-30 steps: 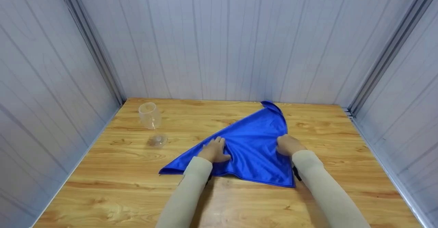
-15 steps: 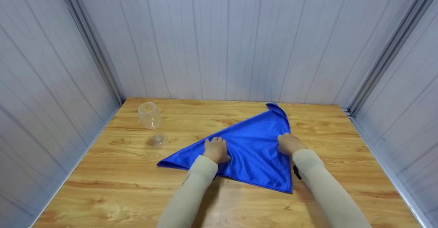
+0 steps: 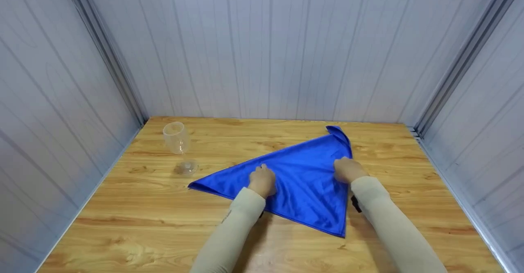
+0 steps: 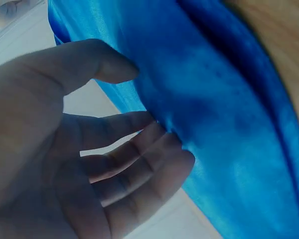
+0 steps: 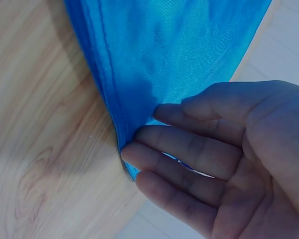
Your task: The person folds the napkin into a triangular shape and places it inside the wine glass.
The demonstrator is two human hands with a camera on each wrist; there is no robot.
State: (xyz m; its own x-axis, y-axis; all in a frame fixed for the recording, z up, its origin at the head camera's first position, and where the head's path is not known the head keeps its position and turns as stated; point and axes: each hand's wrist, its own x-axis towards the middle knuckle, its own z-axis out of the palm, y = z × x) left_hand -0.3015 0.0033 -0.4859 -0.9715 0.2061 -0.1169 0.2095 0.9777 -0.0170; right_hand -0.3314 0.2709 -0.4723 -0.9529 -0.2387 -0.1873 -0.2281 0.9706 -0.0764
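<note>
A blue cloth (image 3: 301, 162), doubled over into a rough triangle, lies on the wooden tabletop. One corner curls over at its far right, and small wrinkles run between the hands. My left hand (image 3: 262, 179) rests its fingertips on the cloth's left-middle part; in the left wrist view the thumb stands apart from the slightly bent fingers (image 4: 159, 174), with no cloth pinched. My right hand (image 3: 348, 170) touches the cloth near its right edge. From the right wrist view, its loosely bent fingers (image 5: 184, 149) press the blue fabric (image 5: 179, 55) by the hemmed edge, thumb close to the index finger.
A clear stemmed wine glass (image 3: 177, 140) stands upright at the back left of the table (image 3: 135, 224), apart from the cloth. Pale panel walls (image 3: 254, 52) enclose the table behind and on both sides.
The cloth has turned slightly: its left tip moved away from me, its near right corner came toward me, and its far corner shifted right. My left hand slid a little rightward; the right barely moved.
</note>
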